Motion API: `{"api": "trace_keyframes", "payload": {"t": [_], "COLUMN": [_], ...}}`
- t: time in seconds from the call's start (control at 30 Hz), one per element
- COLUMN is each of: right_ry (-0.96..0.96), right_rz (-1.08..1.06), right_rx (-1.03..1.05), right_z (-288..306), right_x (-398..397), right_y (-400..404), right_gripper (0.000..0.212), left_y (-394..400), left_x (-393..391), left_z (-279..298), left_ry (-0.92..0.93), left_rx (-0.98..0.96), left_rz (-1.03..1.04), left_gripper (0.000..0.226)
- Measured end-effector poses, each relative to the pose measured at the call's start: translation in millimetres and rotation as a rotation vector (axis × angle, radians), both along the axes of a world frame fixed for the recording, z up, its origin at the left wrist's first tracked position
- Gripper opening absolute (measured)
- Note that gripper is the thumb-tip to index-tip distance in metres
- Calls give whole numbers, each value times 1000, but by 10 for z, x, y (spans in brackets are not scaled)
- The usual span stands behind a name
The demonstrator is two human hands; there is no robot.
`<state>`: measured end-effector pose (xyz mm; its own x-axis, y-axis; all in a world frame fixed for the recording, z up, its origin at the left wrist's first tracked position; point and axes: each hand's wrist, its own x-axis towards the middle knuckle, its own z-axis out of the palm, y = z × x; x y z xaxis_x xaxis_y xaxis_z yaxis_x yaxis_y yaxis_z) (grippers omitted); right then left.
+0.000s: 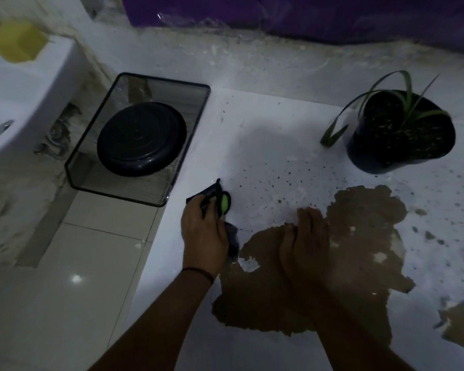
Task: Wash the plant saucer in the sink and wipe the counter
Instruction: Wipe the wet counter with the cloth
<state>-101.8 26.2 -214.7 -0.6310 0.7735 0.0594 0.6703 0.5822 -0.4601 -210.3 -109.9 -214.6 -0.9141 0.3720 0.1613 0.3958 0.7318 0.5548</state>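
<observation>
Low light; much of the frame is dim and soft. The sink at far left is cut off by the frame edge, and only part of its basin shows. The yellow block on its far rim is blurred; we cannot tell what it is. The purple sheet along the far wall is cropped at the top.

Count: one plant saucer, one wire mesh tray, one potted plant, two hands.

The saucer is dark, round and glossy, and looks to lie upside down, with faint concentric rings on its face. It sits inside the mesh tray, left of the white counter and right of the sink.

Our left hand grips a dark cloth or tool with a bright green part at the counter's left edge; what the item is we cannot make out. Our right hand lies flat, fingers together and straight, palm down on the counter at the edge of a brown patch. Dark specks are scattered between the hands and the plant at far right.
</observation>
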Motion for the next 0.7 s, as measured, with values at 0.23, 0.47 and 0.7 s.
{"api": "trace_keyframes", "payload": {"t": [0.23,0.47,0.7], "right_ry": [25,35,63], "right_rz": [-14,-15,-24], "right_rx": [-22,-8,-1], "right_z": [5,-25,-47], "right_x": [-11,-2,-13], "right_y": [-13,-2,-12], "right_gripper": [49,44,48], "left_y": [58,355,492], "left_x": [35,-98,-146], "left_z": [-41,-79,-73], "left_ry": [27,104,89], "left_rx": [-33,-5,80], "left_rz": [142,2,62], "left_gripper": [31,31,28]}}
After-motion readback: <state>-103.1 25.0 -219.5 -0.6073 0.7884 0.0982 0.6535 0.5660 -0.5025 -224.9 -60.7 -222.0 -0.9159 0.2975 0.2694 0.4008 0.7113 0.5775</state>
